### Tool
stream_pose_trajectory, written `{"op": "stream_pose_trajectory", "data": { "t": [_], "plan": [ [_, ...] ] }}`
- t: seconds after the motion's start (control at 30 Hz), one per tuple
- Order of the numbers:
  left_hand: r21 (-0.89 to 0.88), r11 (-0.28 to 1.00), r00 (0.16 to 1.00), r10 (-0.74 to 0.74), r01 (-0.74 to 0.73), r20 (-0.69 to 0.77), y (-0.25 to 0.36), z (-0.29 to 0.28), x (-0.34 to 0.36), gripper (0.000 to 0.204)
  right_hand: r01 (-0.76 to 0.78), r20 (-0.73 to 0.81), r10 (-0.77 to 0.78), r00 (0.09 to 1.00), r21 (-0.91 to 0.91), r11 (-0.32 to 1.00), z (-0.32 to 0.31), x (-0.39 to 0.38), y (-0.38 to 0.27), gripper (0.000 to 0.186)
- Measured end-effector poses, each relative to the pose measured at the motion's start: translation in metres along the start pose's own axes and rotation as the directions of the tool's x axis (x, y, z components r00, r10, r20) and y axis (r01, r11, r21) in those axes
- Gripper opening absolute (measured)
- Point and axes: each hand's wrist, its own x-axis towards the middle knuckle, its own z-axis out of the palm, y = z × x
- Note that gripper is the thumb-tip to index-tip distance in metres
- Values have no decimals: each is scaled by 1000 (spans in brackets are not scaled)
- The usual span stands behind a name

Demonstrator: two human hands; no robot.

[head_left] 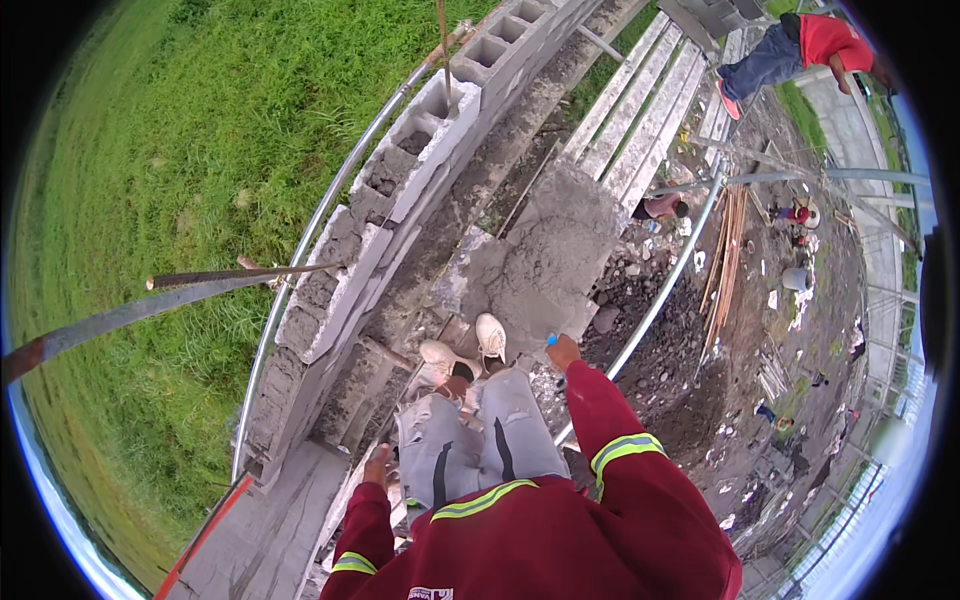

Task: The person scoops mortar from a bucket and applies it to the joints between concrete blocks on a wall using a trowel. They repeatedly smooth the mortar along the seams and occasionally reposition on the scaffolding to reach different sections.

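My right hand [564, 351] is closed around a tool with a blue handle [551, 341]; the rest of that tool is hard to make out against the grey behind it. Just beyond it, wet grey mortar [545, 250] lies heaped on a flat board ahead of my shoes. My left hand [377, 466] hangs beside my left thigh, its fingers too small and turned away to read. Along the left runs a wall of hollow concrete blocks [405, 150], several cavities filled with mortar.
A rusty steel bar [240, 274] juts from the wall. Wooden planks [640, 110] stretch ahead, where a person in a red shirt [835, 43] bends over. A metal pipe [668, 275] slants along the scaffold's right side, above rubble far below. Grass [200, 150] lies beyond the wall.
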Motion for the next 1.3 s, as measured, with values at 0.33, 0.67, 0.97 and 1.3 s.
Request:
{"op": "stream_pose_trajectory", "data": {
  "t": [0.33, 0.67, 0.97, 1.3],
  "plan": [
    [888, 394, 890, 454, -237, 36, 96, 173, 69, 135, -377, 212, 346, 914, 757, 534, 193, 213, 166, 47],
    [698, 615, 916, 373, -366, 151, 134, 127, 77, 105, -323, 104, 307, 946, 240, 915, 169, 81, 209, 86],
    [769, 538, 933, 284, -345, 219, 184, 92, 11, 53, -428, 165, 402, 901, 176, 886, 41, -50, 141, 66],
    [624, 772, 991, 126, -123, 39, 421, 364, 53, 62, -171, 549, 156, 821, -25, 985, 20, 6, 175, 61]
  ]
}}
